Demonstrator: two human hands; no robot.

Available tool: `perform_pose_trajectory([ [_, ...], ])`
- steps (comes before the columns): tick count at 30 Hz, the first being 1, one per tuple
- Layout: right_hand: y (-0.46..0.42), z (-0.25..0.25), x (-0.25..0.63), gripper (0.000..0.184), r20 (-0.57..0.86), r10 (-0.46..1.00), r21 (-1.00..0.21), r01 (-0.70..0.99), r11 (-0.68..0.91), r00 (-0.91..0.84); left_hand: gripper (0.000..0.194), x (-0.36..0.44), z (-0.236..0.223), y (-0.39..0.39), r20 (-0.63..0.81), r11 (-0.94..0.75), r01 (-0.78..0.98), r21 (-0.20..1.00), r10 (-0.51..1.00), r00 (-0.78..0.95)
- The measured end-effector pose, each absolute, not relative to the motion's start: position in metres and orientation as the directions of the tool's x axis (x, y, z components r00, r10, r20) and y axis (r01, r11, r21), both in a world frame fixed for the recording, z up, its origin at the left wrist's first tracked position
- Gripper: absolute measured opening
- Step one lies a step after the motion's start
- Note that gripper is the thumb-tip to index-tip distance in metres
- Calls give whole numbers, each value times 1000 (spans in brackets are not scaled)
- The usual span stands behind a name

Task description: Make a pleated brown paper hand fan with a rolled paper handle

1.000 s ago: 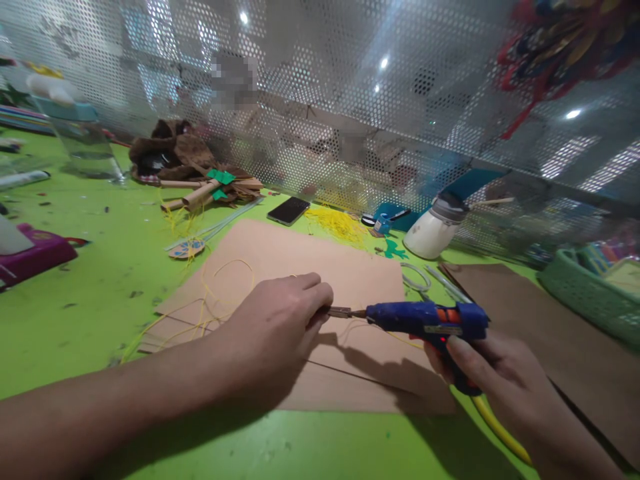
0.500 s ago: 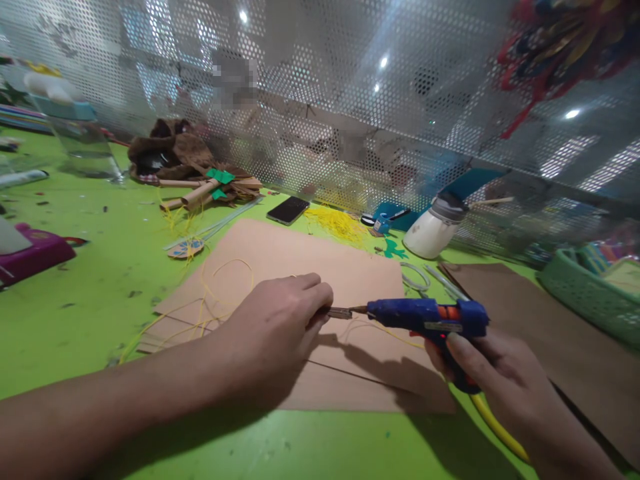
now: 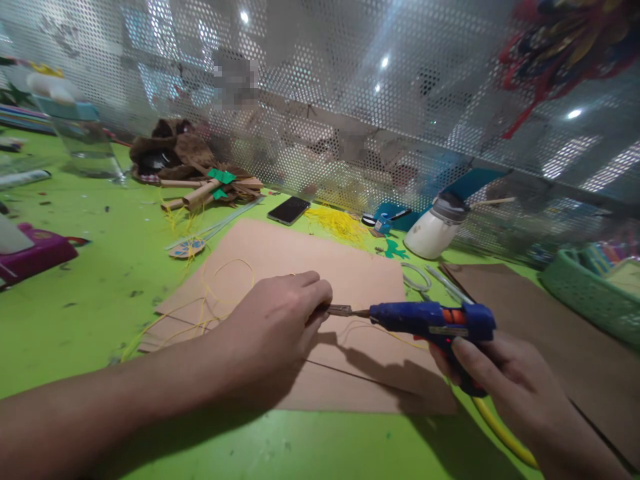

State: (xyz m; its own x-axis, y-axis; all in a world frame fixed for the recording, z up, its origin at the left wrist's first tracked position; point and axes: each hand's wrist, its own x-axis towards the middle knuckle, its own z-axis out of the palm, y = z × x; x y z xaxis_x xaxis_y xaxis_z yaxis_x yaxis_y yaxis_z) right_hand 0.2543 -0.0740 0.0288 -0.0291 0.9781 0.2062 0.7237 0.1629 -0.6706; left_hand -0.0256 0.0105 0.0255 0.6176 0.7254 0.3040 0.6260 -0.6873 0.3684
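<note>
Between the fingertips of my left hand (image 3: 283, 320) is a small, thin brown strip (image 3: 340, 310), apparently cardboard; its far end sticks out to the right. My right hand (image 3: 510, 380) grips the handle of a blue glue gun (image 3: 425, 319) with an orange inner part and a small red light. The gun's nozzle points left and is at the strip's free end. Both hands are above light brown paper sheets (image 3: 310, 253). Yellow string (image 3: 225, 263) lies in loops on the paper, beside and under my left arm.
A phone (image 3: 289, 210), shredded yellow paper (image 3: 337, 223) and a white bottle (image 3: 431, 230) stand or lie behind the paper. Paper rolls (image 3: 200, 193) are back left, near a clear jar (image 3: 87, 143). At right are dark brown sheets (image 3: 540, 320) and a green basket (image 3: 580, 293).
The glue gun has shifted slightly to the right and down in my right hand. My left hand is nearly still, still pinching the brown strip.
</note>
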Motion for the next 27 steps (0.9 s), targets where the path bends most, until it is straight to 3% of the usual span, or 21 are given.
perform_pose_trajectory([
  [4,-74,29,252,48,206,975,-672,713,201,-80,13,-25,26,13,306,-694,627,355,720,623],
  [18,-78,29,235,49,149,988,-742,663,95,25,14,-24,29,4,269,-682,621,387,727,631],
  [27,-72,22,239,50,109,991,-875,480,61,72,13,-25,28,9,315,-695,586,415,715,624],
])
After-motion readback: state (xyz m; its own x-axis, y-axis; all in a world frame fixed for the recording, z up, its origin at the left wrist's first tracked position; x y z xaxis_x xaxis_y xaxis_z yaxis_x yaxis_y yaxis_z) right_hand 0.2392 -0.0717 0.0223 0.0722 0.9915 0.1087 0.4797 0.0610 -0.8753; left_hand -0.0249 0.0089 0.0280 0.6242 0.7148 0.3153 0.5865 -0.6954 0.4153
